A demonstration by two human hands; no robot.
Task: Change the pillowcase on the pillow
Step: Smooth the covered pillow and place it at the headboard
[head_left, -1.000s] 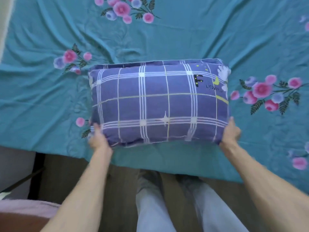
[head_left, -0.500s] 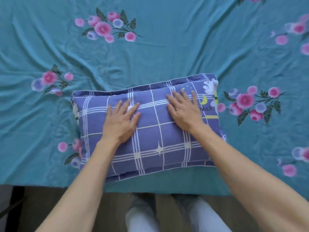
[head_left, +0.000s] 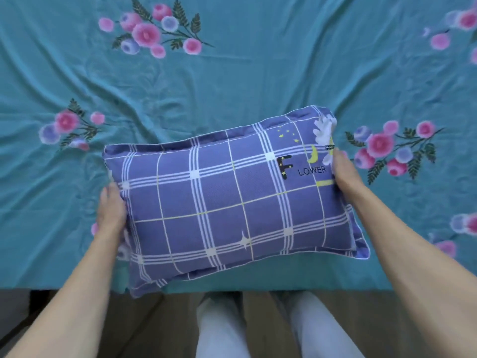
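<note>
A pillow [head_left: 232, 205] in a purple checked pillowcase printed with "FLOWER" lies at the near edge of the bed. Its near-left corner juts out past the edge. My left hand [head_left: 111, 211] presses against the pillow's left end, fingers straight and pointing away from me. On the opposite end, by the white flower print, my right hand [head_left: 344, 174] presses in the same way. The pillow sits squeezed between both palms. No second pillowcase is in view.
A teal bed sheet [head_left: 258, 73] with pink and blue flower prints covers the whole bed, wrinkled at the left. The bed's near edge runs across the bottom, with wooden floor [head_left: 129, 326] and my legs [head_left: 222, 329] below it.
Both hands have left the top of the pillow, where they lay flat, and moved out to its two ends. The pillow now sits turned slightly and closer to me.
</note>
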